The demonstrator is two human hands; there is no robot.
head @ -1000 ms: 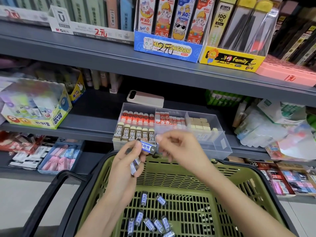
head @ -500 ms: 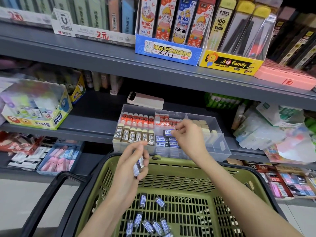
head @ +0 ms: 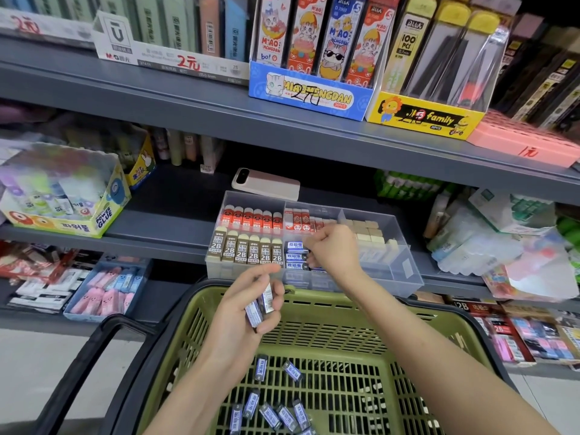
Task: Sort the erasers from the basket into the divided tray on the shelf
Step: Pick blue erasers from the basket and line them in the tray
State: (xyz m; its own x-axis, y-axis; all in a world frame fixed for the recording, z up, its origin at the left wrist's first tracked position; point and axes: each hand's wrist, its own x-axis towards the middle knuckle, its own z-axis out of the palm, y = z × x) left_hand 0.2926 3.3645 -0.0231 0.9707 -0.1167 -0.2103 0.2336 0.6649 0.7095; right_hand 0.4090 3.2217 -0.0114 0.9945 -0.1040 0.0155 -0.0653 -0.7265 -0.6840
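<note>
A clear divided tray (head: 406, 273) stands on the middle shelf, above a green basket (head: 339, 312). My right hand (head: 333, 250) reaches into the tray's middle front compartment, fingers curled, pinching the right end of the top blue eraser (head: 294, 245) of a small stack. Over the basket's far rim, my left hand (head: 241, 312) grips a couple of blue-sleeved erasers (head: 260, 306). Several more blue erasers (head: 276, 414) lie loose on the basket floor. The other compartments hold brown 2B erasers (head: 248, 250), red erasers (head: 251, 218) and beige erasers (head: 370, 234).
A phone (head: 266, 184) lies behind the tray. A glue box (head: 66, 199) stands at the shelf's left and plastic packets (head: 489, 243) at its right. The upper shelf (head: 201, 105) overhangs the tray. The basket's black handle (head: 78, 372) hangs at the left.
My right hand took a blue eraser from the left hand, carried it up to the tray and lowered it into the middle front compartment. The left hand stayed over the basket rim.
</note>
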